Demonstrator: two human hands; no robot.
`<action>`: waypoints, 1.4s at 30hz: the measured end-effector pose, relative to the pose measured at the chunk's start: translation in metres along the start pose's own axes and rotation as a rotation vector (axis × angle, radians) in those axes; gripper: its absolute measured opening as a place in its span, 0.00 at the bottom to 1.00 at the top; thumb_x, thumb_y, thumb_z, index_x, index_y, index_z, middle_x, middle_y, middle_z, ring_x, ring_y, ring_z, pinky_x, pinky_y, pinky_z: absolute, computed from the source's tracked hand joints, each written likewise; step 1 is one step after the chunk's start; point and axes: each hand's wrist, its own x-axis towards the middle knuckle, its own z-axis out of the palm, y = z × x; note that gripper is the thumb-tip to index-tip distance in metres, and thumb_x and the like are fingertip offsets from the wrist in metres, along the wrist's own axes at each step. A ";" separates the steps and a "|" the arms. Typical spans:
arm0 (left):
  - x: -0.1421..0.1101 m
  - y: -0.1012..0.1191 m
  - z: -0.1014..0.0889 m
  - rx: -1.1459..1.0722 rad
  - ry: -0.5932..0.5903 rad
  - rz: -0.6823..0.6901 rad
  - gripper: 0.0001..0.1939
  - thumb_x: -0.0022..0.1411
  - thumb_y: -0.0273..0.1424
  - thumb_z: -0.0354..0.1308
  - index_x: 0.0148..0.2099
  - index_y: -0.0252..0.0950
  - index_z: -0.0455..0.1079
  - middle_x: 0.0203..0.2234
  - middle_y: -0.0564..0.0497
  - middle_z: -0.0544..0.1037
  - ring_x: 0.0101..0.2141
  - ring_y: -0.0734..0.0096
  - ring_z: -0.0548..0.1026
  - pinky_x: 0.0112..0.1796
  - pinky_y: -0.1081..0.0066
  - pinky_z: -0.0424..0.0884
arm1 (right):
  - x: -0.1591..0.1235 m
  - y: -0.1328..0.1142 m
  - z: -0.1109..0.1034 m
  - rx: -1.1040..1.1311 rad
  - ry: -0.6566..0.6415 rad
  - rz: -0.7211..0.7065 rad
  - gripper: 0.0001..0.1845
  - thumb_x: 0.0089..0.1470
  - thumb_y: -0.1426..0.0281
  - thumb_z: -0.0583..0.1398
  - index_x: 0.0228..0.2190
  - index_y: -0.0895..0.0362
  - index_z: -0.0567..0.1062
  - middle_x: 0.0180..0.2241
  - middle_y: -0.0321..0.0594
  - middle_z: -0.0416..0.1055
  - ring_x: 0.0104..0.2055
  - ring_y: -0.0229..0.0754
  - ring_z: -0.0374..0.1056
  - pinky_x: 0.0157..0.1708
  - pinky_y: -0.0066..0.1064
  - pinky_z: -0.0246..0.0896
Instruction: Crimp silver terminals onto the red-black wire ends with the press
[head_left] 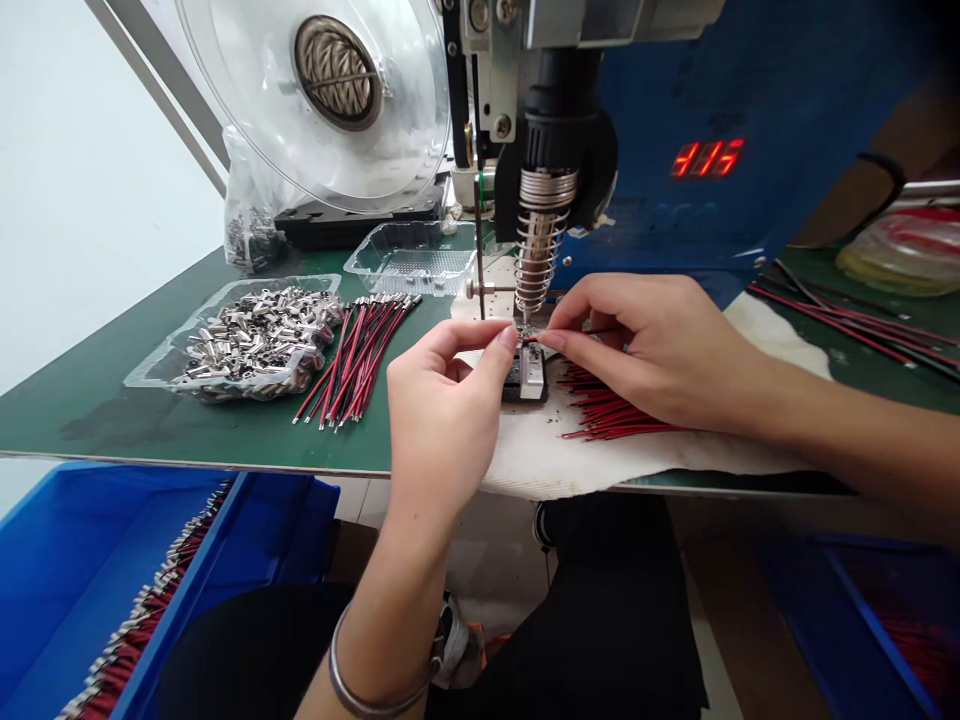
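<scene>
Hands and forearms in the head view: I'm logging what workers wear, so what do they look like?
Both the left hand and the right hand are ungloved, with no rings visible. No sleeves show on the forearms in view. A smooth, silver-coloured bangle circles the left wrist area; none shows on the right.

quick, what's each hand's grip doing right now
Left hand: closed in a pinch; anything held is too small to tell.
Right hand: closed in a pinch on a red wire.
</scene>
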 end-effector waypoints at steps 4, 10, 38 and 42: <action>0.000 0.000 -0.001 -0.007 -0.018 -0.012 0.07 0.67 0.38 0.75 0.42 0.40 0.87 0.37 0.47 0.85 0.34 0.68 0.78 0.33 0.71 0.72 | -0.001 -0.002 0.001 0.024 0.005 0.044 0.08 0.68 0.66 0.66 0.34 0.53 0.79 0.23 0.32 0.72 0.23 0.38 0.61 0.32 0.35 0.57; 0.000 0.000 -0.001 -0.012 -0.017 -0.009 0.07 0.66 0.37 0.75 0.40 0.39 0.86 0.34 0.48 0.83 0.33 0.68 0.78 0.31 0.72 0.70 | -0.001 -0.006 0.001 0.052 0.014 0.091 0.09 0.67 0.66 0.66 0.33 0.54 0.79 0.21 0.31 0.69 0.26 0.39 0.65 0.32 0.35 0.56; 0.000 -0.001 -0.001 -0.003 -0.015 -0.017 0.09 0.65 0.38 0.76 0.41 0.38 0.87 0.36 0.47 0.85 0.32 0.67 0.78 0.29 0.71 0.70 | -0.006 -0.010 0.009 0.122 0.093 0.165 0.10 0.66 0.65 0.68 0.32 0.54 0.81 0.23 0.33 0.74 0.26 0.38 0.68 0.32 0.34 0.62; 0.000 -0.002 -0.002 -0.010 -0.024 -0.024 0.09 0.65 0.38 0.76 0.43 0.38 0.87 0.36 0.46 0.85 0.32 0.67 0.78 0.28 0.72 0.67 | -0.006 -0.009 0.010 0.136 0.093 0.164 0.10 0.67 0.65 0.68 0.32 0.54 0.81 0.24 0.33 0.76 0.25 0.38 0.68 0.31 0.34 0.62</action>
